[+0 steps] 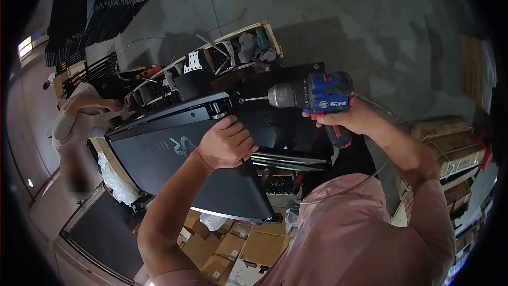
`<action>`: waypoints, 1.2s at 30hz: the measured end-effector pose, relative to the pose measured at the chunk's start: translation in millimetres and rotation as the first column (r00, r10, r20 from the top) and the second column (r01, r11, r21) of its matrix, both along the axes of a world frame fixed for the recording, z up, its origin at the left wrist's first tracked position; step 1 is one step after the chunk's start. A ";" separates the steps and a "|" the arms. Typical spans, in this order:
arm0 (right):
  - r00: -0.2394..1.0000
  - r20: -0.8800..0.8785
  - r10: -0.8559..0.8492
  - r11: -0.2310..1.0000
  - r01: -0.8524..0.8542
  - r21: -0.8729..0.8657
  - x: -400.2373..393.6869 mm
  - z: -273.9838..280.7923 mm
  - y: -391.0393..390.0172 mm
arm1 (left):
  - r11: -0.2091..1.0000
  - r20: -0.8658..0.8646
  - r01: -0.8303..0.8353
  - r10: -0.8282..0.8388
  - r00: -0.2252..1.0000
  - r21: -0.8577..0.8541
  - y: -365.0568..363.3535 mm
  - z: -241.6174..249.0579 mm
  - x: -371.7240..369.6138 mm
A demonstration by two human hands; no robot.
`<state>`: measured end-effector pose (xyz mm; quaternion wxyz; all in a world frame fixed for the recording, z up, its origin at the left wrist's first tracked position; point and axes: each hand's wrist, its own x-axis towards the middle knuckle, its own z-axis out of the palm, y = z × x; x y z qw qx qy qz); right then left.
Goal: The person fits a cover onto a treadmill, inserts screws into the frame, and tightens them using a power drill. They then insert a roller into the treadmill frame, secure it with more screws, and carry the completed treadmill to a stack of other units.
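Observation:
My right hand is wrapped round the grip of a blue and black cordless drill, held level over a black metal plate. The drill's long bit points left, its tip close to the corner of a treadmill with a black belt and pale lettering. My left hand is closed in a fist at the treadmill's near end, just below a shiny metal part at the corner. What its fingers grip is hidden, so I cannot tell.
Behind the treadmill, a long wooden parts box holds gloves and metal pieces. Another person stands at the far left end. Cardboard boxes lie below, wooden crates at the right. Black panels are stacked at upper left. A hose crosses my shirt.

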<state>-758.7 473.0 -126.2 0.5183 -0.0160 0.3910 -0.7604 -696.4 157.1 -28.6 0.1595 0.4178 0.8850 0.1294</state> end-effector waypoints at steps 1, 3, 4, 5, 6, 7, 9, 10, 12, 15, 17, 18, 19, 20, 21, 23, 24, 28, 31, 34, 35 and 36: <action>1.000 0.001 -0.002 1.000 0.002 -0.001 -3.9 1.1 0.6 | 1.000 -0.006 -0.001 0.001 1.000 0.008 -0.5 0.0 -0.5; 0.989 -0.118 0.092 0.993 -0.082 0.083 -14.9 2.7 3.1 | 1.000 -0.005 0.001 -0.001 1.000 0.012 -1.9 -1.2 -0.3; 0.990 -0.112 0.089 0.993 -0.080 0.082 -14.5 0.5 2.9 | 1.000 -0.005 -0.002 0.002 1.000 0.017 -1.8 -1.7 0.5; 0.992 -0.087 0.090 0.994 -0.083 0.076 -13.7 -2.0 2.0 | 1.000 0.001 0.001 -0.001 1.000 0.017 -1.8 -2.1 0.8; 0.994 -0.063 0.090 0.994 -0.085 0.071 -12.7 -4.6 1.2 | 1.000 0.006 0.005 -0.005 1.000 0.013 -2.0 -2.1 0.6; 0.994 -0.061 0.086 0.994 -0.082 0.071 -10.1 -5.6 1.2 | 1.000 0.008 0.007 -0.007 1.000 0.009 -1.9 -2.2 -0.3; 0.985 0.165 0.044 0.999 -0.041 -0.021 3.3 -7.3 -0.3 | 1.000 0.025 0.013 -0.013 1.000 0.007 -2.5 -1.2 -0.5; 0.976 0.219 0.002 0.998 0.011 -0.058 17.2 -22.7 -4.6 | 1.000 0.040 0.014 -0.014 0.999 0.004 -3.1 -1.1 -0.6; 0.973 0.229 0.009 0.994 0.015 -0.104 20.8 -42.0 -11.9 | 1.000 0.044 0.009 -0.009 0.999 0.000 -4.7 -2.4 0.0; 0.978 0.209 0.002 0.990 0.028 -0.137 18.9 -42.3 -11.1 | 1.000 0.035 0.016 -0.016 0.999 0.017 -2.8 -4.0 -0.2; 0.984 0.179 0.003 0.990 0.022 -0.136 11.9 -35.9 -8.8 | 1.000 0.023 0.012 -0.013 1.000 0.026 -3.2 -4.8 -0.2; 0.998 0.053 0.020 0.997 -0.016 -0.070 7.9 -32.1 -3.9 | 1.000 0.031 0.013 -0.013 0.999 0.013 -2.6 -4.3 -0.6; 0.996 -0.079 0.046 0.999 -0.046 -0.001 4.3 -30.5 -0.9 | 1.000 0.034 0.013 -0.013 0.999 0.000 -3.0 -3.6 -0.8; 0.995 -0.083 0.049 0.999 -0.049 -0.002 1.5 -30.5 0.9 | 1.000 0.030 0.010 -0.010 1.000 -0.001 -3.7 -3.5 -0.5; 0.995 -0.071 0.068 0.997 -0.066 0.043 -0.8 -29.9 3.0 | 1.000 0.042 0.012 -0.012 0.999 -0.004 -3.9 -3.2 0.0; 0.994 -0.064 0.090 0.993 -0.084 0.085 -3.9 -31.2 3.8 | 1.000 0.048 0.013 -0.013 0.999 -0.009 -4.9 -2.5 -1.5; 0.994 -0.074 0.081 0.995 -0.077 0.059 -2.2 -34.3 2.3 | 1.000 0.048 0.012 -0.011 0.999 -0.007 -5.0 -2.5 -1.5; 0.981 -0.170 0.088 0.993 -0.073 0.097 10.5 -46.1 3.2 | 1.000 0.029 0.006 -0.006 1.000 -0.001 -3.3 -2.0 -3.2; 0.898 -0.439 0.037 0.998 -0.007 0.069 2.9 -60.2 4.5 | 1.000 0.032 0.001 -0.002 0.999 0.011 -3.2 -3.9 -3.1; 0.877 -0.467 0.114 0.993 -0.088 0.078 -10.1 -60.7 5.3 | 1.000 0.057 0.002 -0.002 0.998 -0.002 -2.5 -2.9 -3.2; 0.876 -0.468 0.116 0.993 -0.092 0.074 -7.9 -61.1 4.2 | 1.000 0.056 -0.002 0.002 0.998 -0.006 -2.2 -2.9 -3.0; 0.934 -0.346 0.091 0.996 -0.085 0.033 -2.8 -61.3 3.2 | 1.000 0.052 -0.001 0.002 0.999 -0.009 -1.7 -2.9 -2.6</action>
